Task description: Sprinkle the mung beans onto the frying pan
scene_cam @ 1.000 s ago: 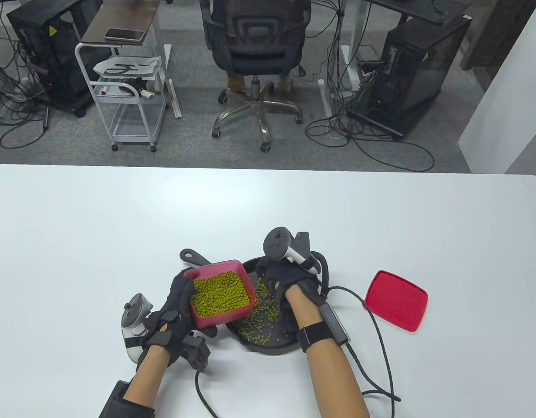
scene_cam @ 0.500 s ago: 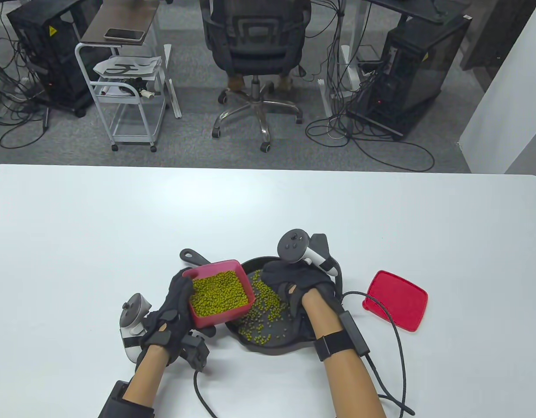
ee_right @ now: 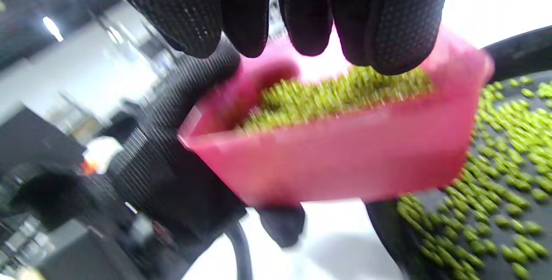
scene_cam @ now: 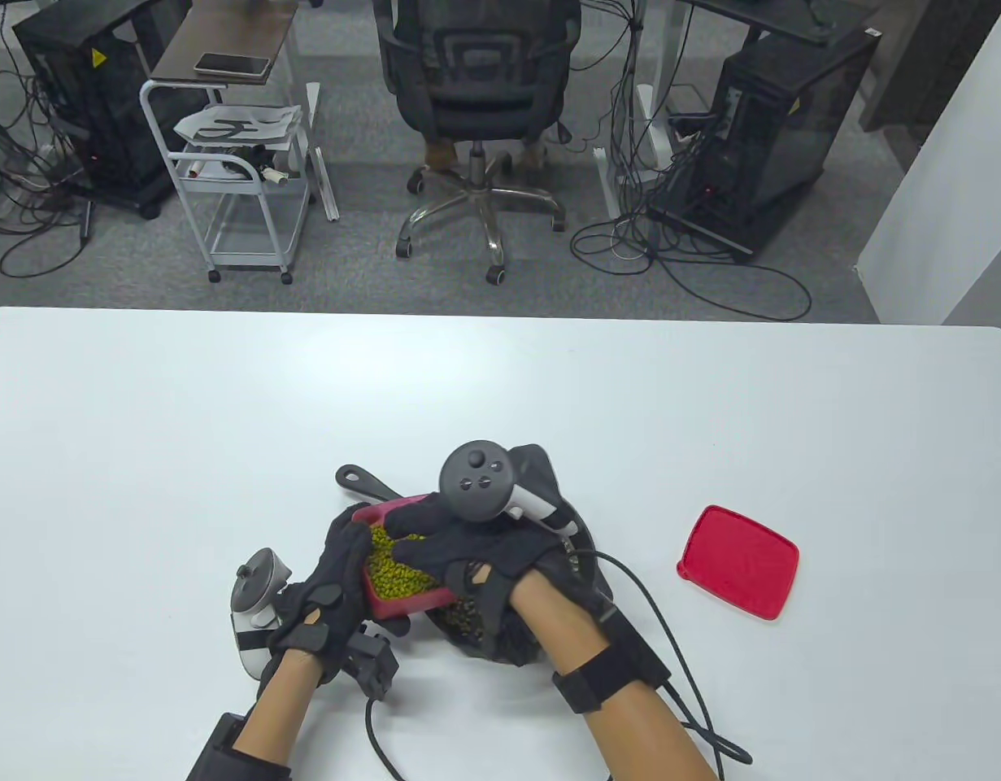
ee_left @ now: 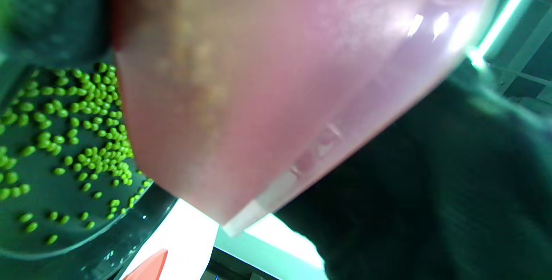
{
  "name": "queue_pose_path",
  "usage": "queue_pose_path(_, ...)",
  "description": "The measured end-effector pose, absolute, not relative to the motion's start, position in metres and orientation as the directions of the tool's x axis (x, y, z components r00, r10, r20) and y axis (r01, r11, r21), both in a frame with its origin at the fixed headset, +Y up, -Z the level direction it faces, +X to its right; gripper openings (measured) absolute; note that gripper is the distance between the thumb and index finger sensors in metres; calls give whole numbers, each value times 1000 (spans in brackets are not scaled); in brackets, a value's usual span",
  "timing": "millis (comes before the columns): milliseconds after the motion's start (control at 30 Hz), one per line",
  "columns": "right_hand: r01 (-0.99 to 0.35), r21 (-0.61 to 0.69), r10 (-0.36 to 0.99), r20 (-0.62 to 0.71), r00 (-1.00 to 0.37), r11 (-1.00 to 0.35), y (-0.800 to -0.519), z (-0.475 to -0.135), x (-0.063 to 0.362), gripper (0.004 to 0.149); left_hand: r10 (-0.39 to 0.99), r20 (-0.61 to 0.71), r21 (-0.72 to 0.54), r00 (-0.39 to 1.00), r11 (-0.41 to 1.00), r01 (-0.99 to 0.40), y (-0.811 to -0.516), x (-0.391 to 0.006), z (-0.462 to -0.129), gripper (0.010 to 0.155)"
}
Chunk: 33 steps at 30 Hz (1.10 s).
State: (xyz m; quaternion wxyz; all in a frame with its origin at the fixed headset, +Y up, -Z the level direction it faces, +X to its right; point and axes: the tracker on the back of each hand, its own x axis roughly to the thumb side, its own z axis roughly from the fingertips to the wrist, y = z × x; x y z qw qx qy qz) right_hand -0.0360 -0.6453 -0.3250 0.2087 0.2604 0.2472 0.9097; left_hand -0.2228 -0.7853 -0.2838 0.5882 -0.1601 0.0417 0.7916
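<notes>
Left hand grips the red box of mung beans over the frying pan; right hand reaches in, fingers seemingly not yet pinched. Take a small pinch and scatter toward bare patches.

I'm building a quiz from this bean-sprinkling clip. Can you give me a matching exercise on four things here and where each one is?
Things:
1. red lid
2. red container
3. right hand
4. frying pan

Places:
A. held by the left hand
B. flat on the table, right of the pan
C. under scattered mung beans
D. reaching over the container

Pairs: 1-B, 2-A, 3-D, 4-C
</notes>
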Motion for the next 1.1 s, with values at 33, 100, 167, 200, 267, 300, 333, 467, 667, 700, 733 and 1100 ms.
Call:
queue_pose_path(33, -210, 563, 469, 366, -804, -799, -651, -325, -40, 58, 918, -300, -129, -259, -308, -943, -785, -222, -284, 76)
queue_pose_path(100, -124, 610, 415, 364, -834, -783, -665, -327, -47, 70, 916, -312, -163, -252, -313, -936, -784, -221, -284, 76)
queue_pose_path(167, -117, 650, 421, 334, -844, -751, -673, -329, -51, 76, 935, -301, -132, -190, -238, -962, -787, -221, -284, 76)
queue_pose_path(200, -114, 657, 421, 330, -845, -745, -674, -330, -52, 79, 934, -301, -129, -193, -240, -962, -788, -221, -284, 76)
queue_pose_path(267, -133, 675, 441, 308, -843, -726, -675, -333, -54, 82, 922, -317, -150, -221, -279, -948, -788, -219, -284, 76)
queue_pose_path(300, -141, 681, 450, 301, -841, -718, -675, -335, -55, 83, 924, -310, -146, -223, -278, -949, -788, -219, -284, 76)
queue_pose_path(333, -151, 673, 454, 300, -839, -724, -675, -335, -57, 82, 926, -301, -136, -228, -278, -951, -788, -218, -284, 76)
queue_pose_path(467, -150, 640, 440, 322, -838, -754, -674, -334, -65, 78, 922, -292, -123, -256, -302, -945, -787, -217, -283, 76)
queue_pose_path(667, -206, 602, 467, 316, -826, -772, -674, -336, -70, 63, 915, -301, -120, -269, -316, -941, -789, -217, -283, 76)
queue_pose_path(700, -228, 587, 478, 316, -819, -777, -675, -337, -69, 57, 910, -309, -134, -277, -329, -935, -789, -217, -283, 76)
queue_pose_path(733, -250, 582, 493, 306, -815, -774, -676, -338, -69, 54, 910, -311, -132, -274, -327, -936, -790, -217, -284, 76)
queue_pose_path(1100, -341, 591, 561, 234, -794, -731, -672, -354, -53, 42, 904, -339, -139, -261, -322, -937, -791, -219, -285, 76)
